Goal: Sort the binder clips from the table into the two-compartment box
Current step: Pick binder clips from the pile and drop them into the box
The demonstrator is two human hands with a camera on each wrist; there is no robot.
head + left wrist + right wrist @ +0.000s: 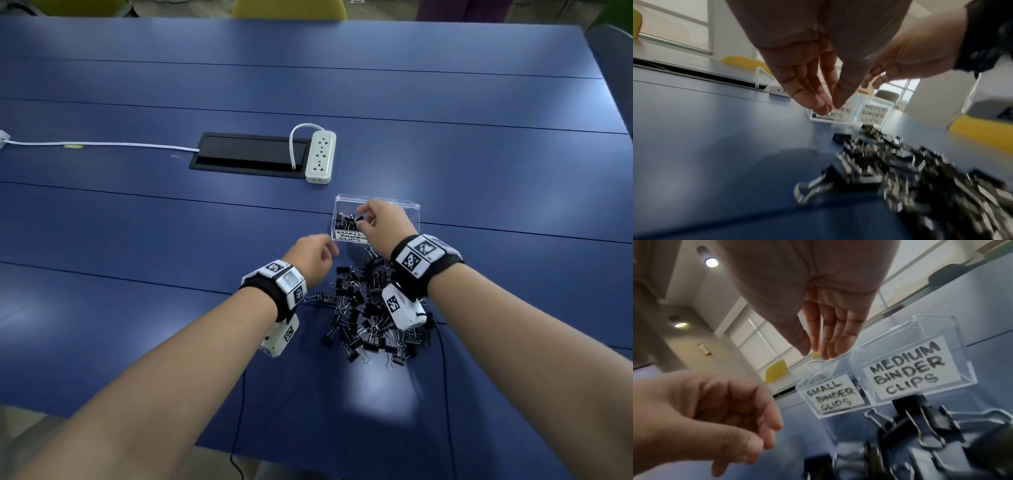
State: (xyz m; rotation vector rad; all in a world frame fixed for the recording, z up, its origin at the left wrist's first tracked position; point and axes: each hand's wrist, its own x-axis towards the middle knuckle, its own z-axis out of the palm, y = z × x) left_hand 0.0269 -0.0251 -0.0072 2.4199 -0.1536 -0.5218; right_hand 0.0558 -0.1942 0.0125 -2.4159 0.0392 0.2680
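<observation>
A clear two-compartment box [409,207] stands on the blue table, labelled SMALL BINDER CLIPS [830,395] and MEDIUM BINDER CLIPS [906,371]. Several small black clips [343,221] lie in its left compartment. A pile of black binder clips [370,308] [900,162] lies just in front of the box. My right hand [364,217] [813,352] hovers over the small compartment with its fingers nearly straight. A small clip [359,218] shows right at its fingertips, and nothing is seen pinched in the right wrist view. My left hand [332,251] [766,434] hangs loosely curled and empty, left of the box above the pile's far edge.
A white power strip [320,156] lies beside a black cable hatch [246,154] beyond the box. A white cable [102,144] runs off to the left. A yellow chair [287,8] stands at the far edge. Thin black cords hang from both wrist cameras over the near edge.
</observation>
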